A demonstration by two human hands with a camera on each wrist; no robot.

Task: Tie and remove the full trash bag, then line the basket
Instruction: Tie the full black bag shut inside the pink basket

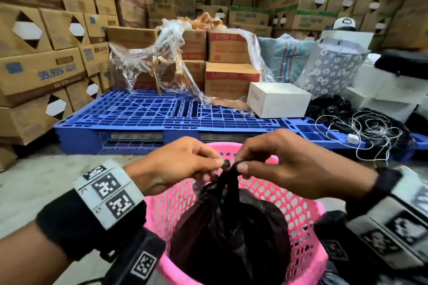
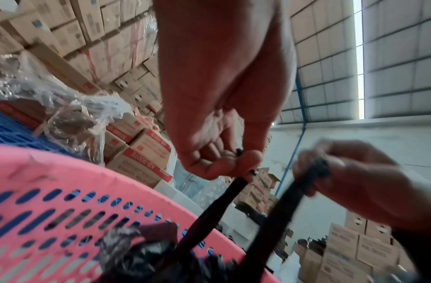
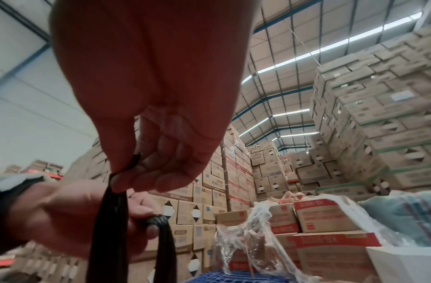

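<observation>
A black trash bag [image 1: 231, 233] sat inside a pink perforated basket [image 1: 298, 213], full and bulging, its thin plastic gathered at the top into two twisted strands that rose above the rim. My left hand [image 1: 183, 164] pinched the end of one strand between thumb and fingertips; my right hand [image 1: 284, 164] pinched the other the same way. The two hands were held close together just over the basket's mouth, strands pulled taut.

I judged this to be the tying step, with no knot yet visible between the strands. The next move would call for crossing one strand over the other and drawing it through, keeping tension so the slippery film did not slide from my fingertips. The lift out and the fresh liner remained to be done.

The basket stood on a grey concrete floor [image 1: 34, 187]. Just beyond it lay a blue plastic pallet [image 1: 143, 109] carrying cardboard boxes [image 1: 229, 76] and loose clear wrap [image 1: 166, 58]. Tall stacks of cartons [image 1: 41, 30] walled the space behind.
</observation>
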